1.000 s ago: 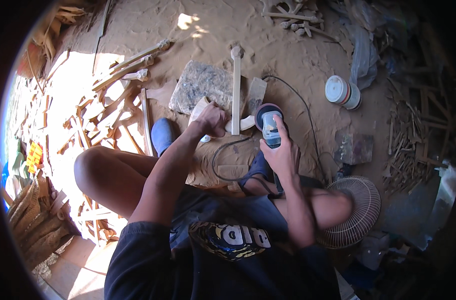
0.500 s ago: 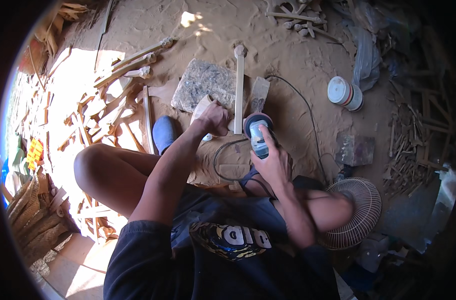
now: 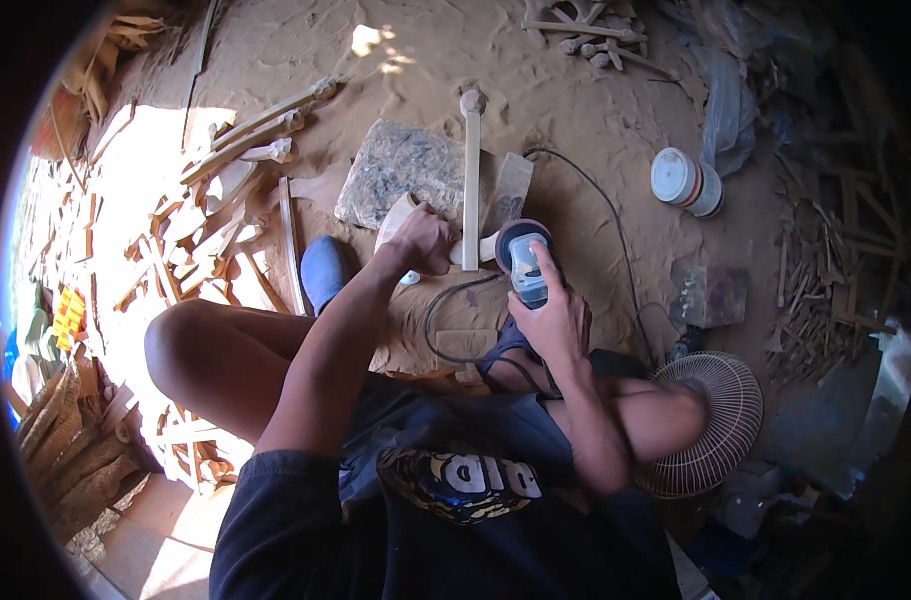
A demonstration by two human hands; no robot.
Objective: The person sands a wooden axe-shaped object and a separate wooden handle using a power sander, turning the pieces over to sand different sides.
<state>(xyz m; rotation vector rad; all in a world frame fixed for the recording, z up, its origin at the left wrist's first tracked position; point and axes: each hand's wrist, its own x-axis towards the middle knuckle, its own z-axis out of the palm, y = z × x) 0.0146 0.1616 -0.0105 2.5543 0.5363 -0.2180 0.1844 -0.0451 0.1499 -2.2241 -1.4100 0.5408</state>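
Note:
My left hand (image 3: 423, 242) is closed around a pale wooden piece (image 3: 396, 216) with a broad end. A pale end of it appears to show between the upright wooden bar and the sanding disc. In my right hand (image 3: 557, 320) is a power sander (image 3: 527, 268), gripped by its body with the index finger laid along the top. Its dark round disc (image 3: 523, 232) is close to the wood's right end; whether they touch I cannot tell. A long pale wooden bar (image 3: 472, 180) with a knobbed far end lies against the stone block (image 3: 400, 178).
A black cord (image 3: 615, 225) loops around the right side. Wood offcuts (image 3: 210, 235) pile up at the left, by a blue shoe (image 3: 324, 272). To the right are a white bucket (image 3: 676, 176), a worn box (image 3: 710, 295), a round fan (image 3: 715, 425) and thin sticks (image 3: 810, 300).
My right hand has shifted the sander slightly to the right, and more of the pale wood shows beside its disc. My left hand keeps its hold with little movement.

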